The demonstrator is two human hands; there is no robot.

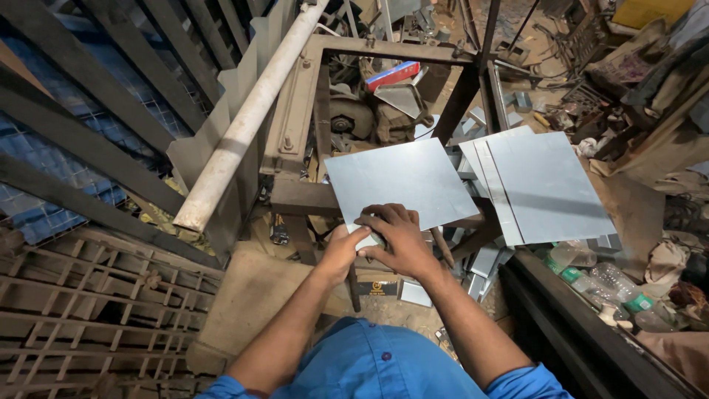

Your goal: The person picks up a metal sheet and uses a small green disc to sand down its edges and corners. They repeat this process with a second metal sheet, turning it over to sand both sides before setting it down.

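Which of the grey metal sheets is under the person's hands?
The left metal sheet, on the machine frame: both hands press its near corner. The stacked sheets to its right lie untouched.

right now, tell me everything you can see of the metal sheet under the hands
The sheet is a flat, roughly square piece of thin grey metal, dull and lightly scuffed. It lies tilted, corner toward the person, on the rusty machine frame. The left hand and right hand press its near corner.
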